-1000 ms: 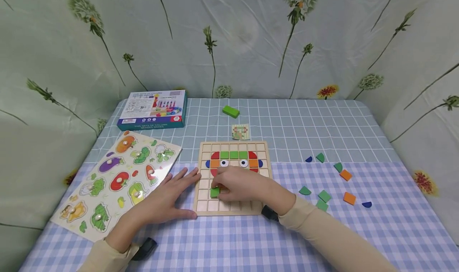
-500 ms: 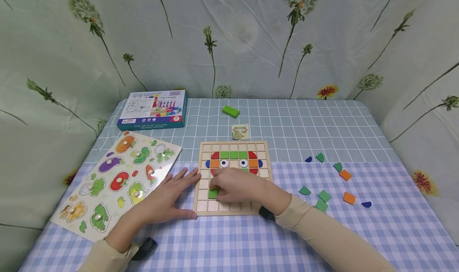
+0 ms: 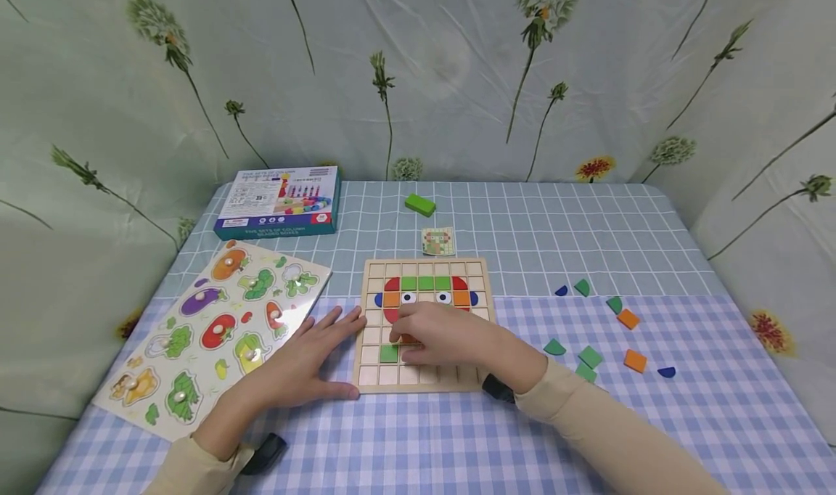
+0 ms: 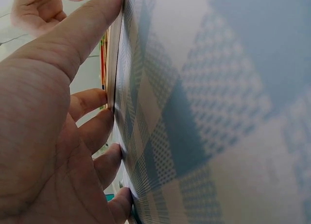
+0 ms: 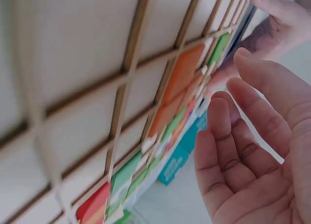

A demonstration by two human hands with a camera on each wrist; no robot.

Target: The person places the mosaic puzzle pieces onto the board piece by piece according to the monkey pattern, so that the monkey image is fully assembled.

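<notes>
A wooden grid board (image 3: 424,390) lies in front of me in the head view. Red, green, orange and blue tiles and two eye tiles make a pattern on it. A green square tile (image 3: 389,353) sits in a cell at its lower left. Just right of that tile hovers my right hand (image 3: 451,335), fingers loosely bent and holding nothing; it covers part of the pattern. The right wrist view shows a gap between its thumb and fingers (image 5: 219,117). My left hand (image 3: 300,364) is spread, touching the board's left edge with its fingertips and thumb.
Loose tiles lie to the right, among them an orange square (image 3: 636,361) and a green square (image 3: 591,356). A vegetable peg puzzle (image 3: 215,368) is at left, a box (image 3: 277,201) behind it. A small picture card (image 3: 437,241) and a green block (image 3: 420,205) lie beyond the board.
My right hand has let go of the green square tile and shifted slightly right. The tile moved a little left and down into its cell before that. My left hand stays put.
</notes>
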